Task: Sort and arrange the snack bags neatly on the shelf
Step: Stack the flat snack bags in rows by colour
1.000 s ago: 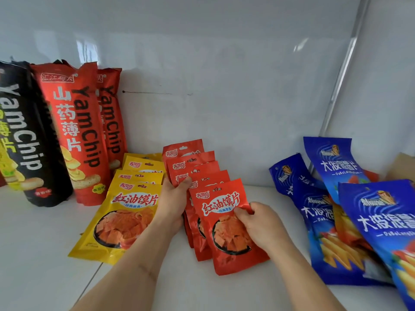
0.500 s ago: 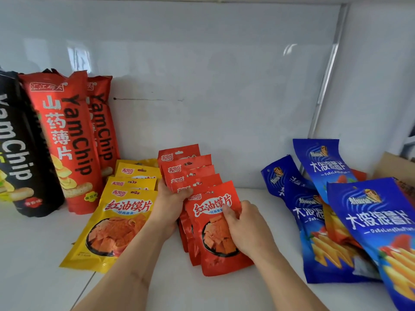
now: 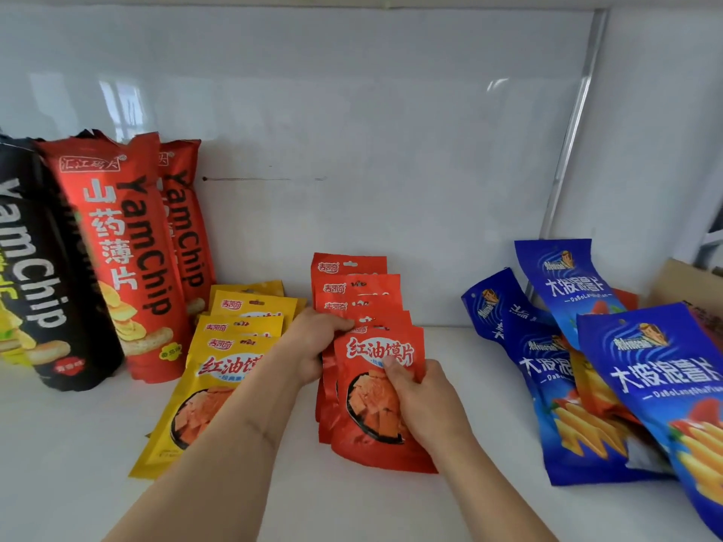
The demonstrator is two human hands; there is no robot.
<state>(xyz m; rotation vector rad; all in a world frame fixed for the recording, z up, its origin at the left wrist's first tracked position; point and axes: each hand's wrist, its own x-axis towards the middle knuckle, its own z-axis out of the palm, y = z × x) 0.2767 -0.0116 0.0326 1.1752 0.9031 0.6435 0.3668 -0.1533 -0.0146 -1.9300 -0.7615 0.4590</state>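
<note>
The front red bag is pinched by the right hand, thumb laid across the printed face and fingers curled behind the right edge, probably so it can be squared onto the row. The red stack behind it is held by the left hand, fingers curled over the left edges near the tops, apparently as a brace so the overlapped bags are not fanned out while the front one is seated. The red bags are shingled front to back on the white shelf, each header showing above the next, so alignment can be judged by the header tabs. Just beside them on the left, a yellow stack is laid out the same way; its right edge is partly covered by the left forearm, so contact between the two stacks cannot be told. Further left, the red YamChip bags and a black YamChip bag are stood upright against the back wall. To the right, well apart across bare shelf, the blue bags are piled loosely at mixed angles, judged not yet sorted. Open room is seen in front of the red row and between it and the blue pile; little slack is left toward the yellow side. The corner post and a cardboard box limit the far right.
</note>
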